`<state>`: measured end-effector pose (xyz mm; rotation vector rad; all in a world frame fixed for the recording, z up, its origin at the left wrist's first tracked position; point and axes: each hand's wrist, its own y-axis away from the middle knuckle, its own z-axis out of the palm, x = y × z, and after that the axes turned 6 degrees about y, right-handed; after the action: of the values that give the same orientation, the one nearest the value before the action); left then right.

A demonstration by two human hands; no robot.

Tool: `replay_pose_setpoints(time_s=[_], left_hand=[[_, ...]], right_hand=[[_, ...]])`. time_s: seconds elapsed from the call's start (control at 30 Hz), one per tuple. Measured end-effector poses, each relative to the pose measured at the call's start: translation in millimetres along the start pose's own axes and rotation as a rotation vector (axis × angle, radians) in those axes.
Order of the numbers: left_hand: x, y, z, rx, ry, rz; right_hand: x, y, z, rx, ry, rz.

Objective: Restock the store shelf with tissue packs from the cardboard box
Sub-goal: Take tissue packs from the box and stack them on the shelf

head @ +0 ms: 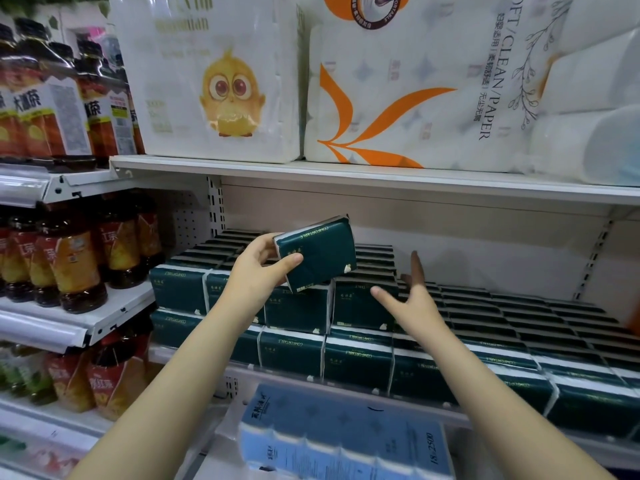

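My left hand (pixel 258 271) grips a dark green tissue pack (pixel 320 252) by its left end and holds it tilted above the stacked green tissue packs (pixel 298 310) on the middle shelf (pixel 346 393). To its right, my right hand (pixel 408 296) is open with fingers spread and holds nothing, hovering over the lower row of packs (pixel 519 323). The stack is two layers high on the left and one layer on the right. No cardboard box is in view.
The upper shelf (pixel 346 174) carries large white paper-roll bundles (pixel 415 81). Bottled tea (pixel 69 265) fills the shelves on the left. A blue tissue bundle (pixel 346 441) lies below the middle shelf. Open space remains above the right-hand packs.
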<state>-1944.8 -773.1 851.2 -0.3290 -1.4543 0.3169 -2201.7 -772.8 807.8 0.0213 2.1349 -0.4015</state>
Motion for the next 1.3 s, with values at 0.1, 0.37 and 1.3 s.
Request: replay_pose_setpoints(time_s=[0.1, 0.37, 1.3], left_hand=[[3, 2, 5, -0.018, -0.005, 0.011], [5, 8, 36, -0.19, -0.04, 0.011], [-59, 6, 55, -0.307, -1.114, 0.26]], right_hand=[[-14, -2, -21, 0.057, -0.057, -0.057], [-45, 22, -50, -0.148, -0.186, -0.218], [25, 42, -3, 0.038, 0.156, -0.11]])
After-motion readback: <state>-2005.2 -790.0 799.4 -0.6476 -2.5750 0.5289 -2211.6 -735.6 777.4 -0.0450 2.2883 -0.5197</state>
